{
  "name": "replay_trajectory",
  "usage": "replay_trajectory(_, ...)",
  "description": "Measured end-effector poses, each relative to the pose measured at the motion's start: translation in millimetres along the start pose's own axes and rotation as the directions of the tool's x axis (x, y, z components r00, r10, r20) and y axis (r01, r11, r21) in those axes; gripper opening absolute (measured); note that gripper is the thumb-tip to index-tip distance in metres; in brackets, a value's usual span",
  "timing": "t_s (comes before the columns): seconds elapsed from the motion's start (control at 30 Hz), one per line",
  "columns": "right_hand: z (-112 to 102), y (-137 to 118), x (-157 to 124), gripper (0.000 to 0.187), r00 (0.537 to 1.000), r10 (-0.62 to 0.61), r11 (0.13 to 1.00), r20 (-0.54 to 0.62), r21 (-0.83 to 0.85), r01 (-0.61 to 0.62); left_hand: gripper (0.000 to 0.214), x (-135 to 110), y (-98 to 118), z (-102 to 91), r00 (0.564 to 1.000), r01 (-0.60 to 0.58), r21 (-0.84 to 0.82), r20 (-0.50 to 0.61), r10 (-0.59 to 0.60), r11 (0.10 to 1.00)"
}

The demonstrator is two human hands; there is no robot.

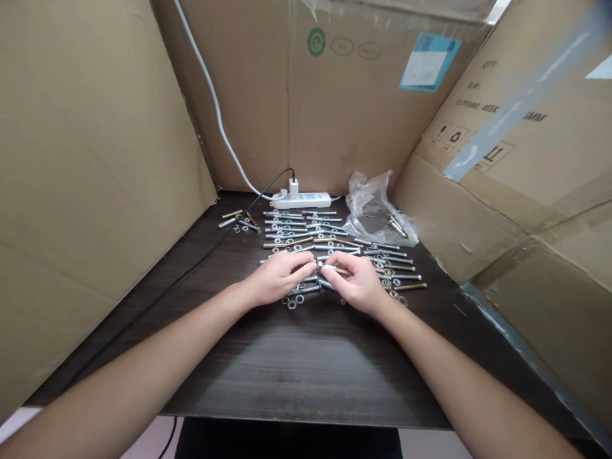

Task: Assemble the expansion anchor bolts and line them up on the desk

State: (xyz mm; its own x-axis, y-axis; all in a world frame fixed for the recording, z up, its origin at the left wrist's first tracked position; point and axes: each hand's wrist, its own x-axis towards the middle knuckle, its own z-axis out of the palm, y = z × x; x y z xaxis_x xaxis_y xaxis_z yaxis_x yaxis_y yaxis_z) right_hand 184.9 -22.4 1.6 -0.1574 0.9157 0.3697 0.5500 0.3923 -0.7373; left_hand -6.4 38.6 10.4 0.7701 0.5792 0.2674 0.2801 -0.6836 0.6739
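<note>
My right hand point(356, 280) is closed in a pinch around a brass-coloured bolt point(338, 270), which points left. My left hand point(280, 277) meets its end, thumb and forefinger pressed together at a small silvery piece point(320, 265); its exact kind is too small to tell. Around and beyond both hands lie rows of metal bolts point(289, 243) with nuts and washers beside them. Just below my left hand are a loose nut point(292, 305) and a washer point(299, 298). My fingers and palms cover some of the pieces.
A separate small pile of bolts and rings point(239, 223) lies at the left. Behind the rows stands a white power strip point(306, 201) with a plugged-in charger. A clear plastic bag point(377, 210) holds metal parts. A black cable point(182, 274) crosses the dark table; cardboard walls point(95, 159) enclose it.
</note>
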Motion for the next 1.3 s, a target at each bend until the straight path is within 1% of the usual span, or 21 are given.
replay_trajectory(0.1,1.0,2.3,-0.4,0.021,1.000,-0.002,1.000,0.016,-0.007,0.002,0.020,0.2,-2.9,0.5,0.996,-0.018,-0.021,-0.092,0.016,1.000)
replay_trajectory(0.2,1.8,3.8,-0.8,0.020,1.000,-0.002,1.000,0.024,-0.005,0.002,0.019,0.5,-3.6,0.3,0.986,-0.105,-0.010,-0.133,0.102,0.994)
replay_trajectory(0.27,1.9,4.2,-0.9,0.020,1.000,0.000,1.000,0.027,-0.009,0.000,0.018,0.7,-3.7,0.2,0.980,-0.151,0.002,-0.132,0.150,0.989)
replay_trajectory(0.33,1.4,4.0,-0.7,0.020,1.000,-0.001,1.000,0.030,-0.019,0.001,0.018,1.0,-4.0,0.4,0.981,-0.153,-0.003,-0.121,0.152,0.988)
replay_trajectory(0.53,-0.5,1.7,-0.7,0.019,0.999,-0.012,0.999,0.031,-0.030,0.013,0.018,1.1,-0.9,0.3,0.998,-0.054,-0.010,-0.040,0.054,0.998)
replay_trajectory(0.67,-0.5,0.5,-0.5,0.019,1.000,-0.015,1.000,0.024,-0.017,0.015,0.031,1.0,3.7,-0.8,0.999,-0.005,-0.026,0.038,0.006,1.000)
replay_trajectory(0.73,-0.3,0.3,-0.1,0.019,1.000,-0.015,0.999,0.020,-0.029,0.016,0.035,0.9,3.9,-1.1,0.998,-0.001,-0.015,0.067,0.002,1.000)
replay_trajectory(0.8,-0.2,0.2,0.1,0.019,1.000,-0.015,0.999,0.015,-0.045,0.015,0.032,0.5,3.1,-1.0,0.999,-0.011,0.016,0.047,0.010,1.000)
replay_trajectory(0.9,-0.6,-0.4,0.3,0.018,1.000,-0.023,0.998,0.010,-0.058,0.024,0.018,-0.5,1.5,-0.5,0.998,-0.033,0.025,-0.043,0.034,0.999)
replay_trajectory(1.0,-1.5,-1.9,0.3,0.017,0.999,-0.031,0.998,0.009,-0.058,0.031,0.018,-1.6,0.6,-0.7,0.988,-0.117,0.027,-0.102,0.120,0.993)
replay_trajectory(1.07,-2.1,-2.7,0.3,0.016,1.000,-0.030,0.998,0.008,-0.058,0.030,0.019,-1.8,0.1,-1.7,0.977,-0.183,0.058,-0.100,0.188,0.981)
replay_trajectory(1.13,-2.4,-3.0,0.5,0.016,1.000,-0.028,0.998,0.006,-0.064,0.028,0.020,-1.4,-0.3,-3.2,0.970,-0.221,0.086,-0.080,0.228,0.972)
replay_trajectory(1.2,-2.6,-2.8,0.6,0.016,1.000,-0.030,0.997,0.005,-0.074,0.030,0.019,-0.8,-0.5,-4.6,0.970,-0.226,0.096,-0.065,0.232,0.969)
replay_trajectory(1.3,-2.6,-1.8,0.4,0.016,0.999,-0.038,0.995,0.010,-0.090,0.039,0.017,-0.3,-0.2,-5.3,0.979,-0.190,0.086,-0.052,0.195,0.978)
